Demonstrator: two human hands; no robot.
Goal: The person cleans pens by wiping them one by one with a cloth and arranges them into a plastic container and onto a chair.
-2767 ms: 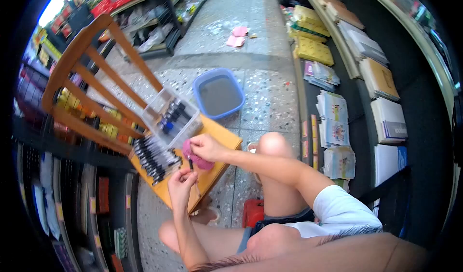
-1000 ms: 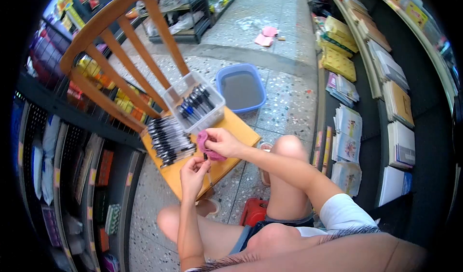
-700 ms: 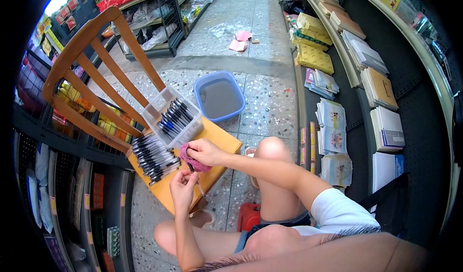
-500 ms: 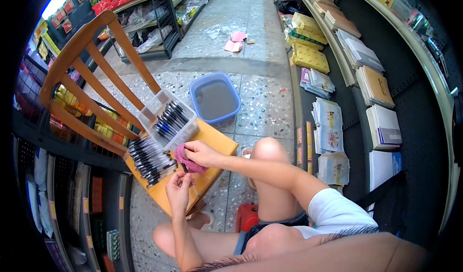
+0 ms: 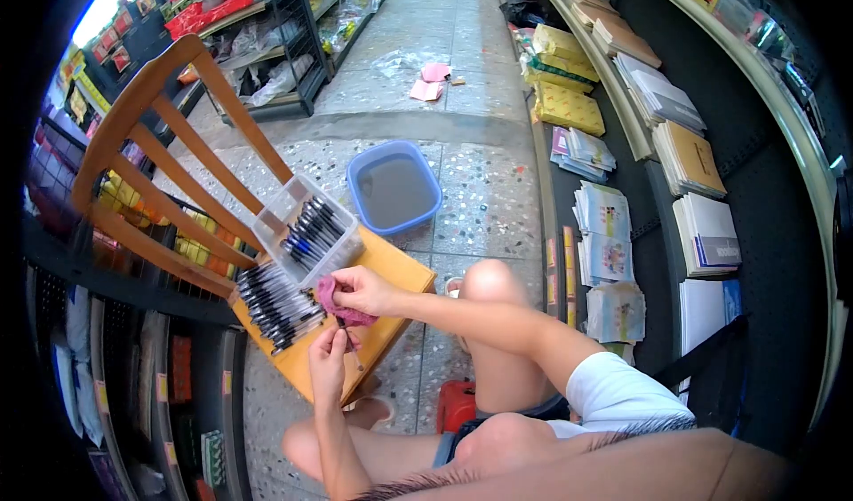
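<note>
My left hand pinches a pen over the front part of the wooden chair's seat. Bunched in the fingers of my right hand is a pink cloth, close against the pen's upper end. Left of both hands, many black-capped clear pens lie side by side on the seat. Behind them stands a clear plastic box holding more pens, one of them with a blue part. My right fingertips are partly hidden by the cloth.
A blue basin of murky water is on the floor beyond the chair. Shelves of notebooks run along the right, and a dark rack stands at left. Pink paper lies farther up the aisle. A red object sits below my legs.
My left hand has shifted slightly down and right with the pen. My right hand and the cloth have moved a little left. The view has tilted slightly.
</note>
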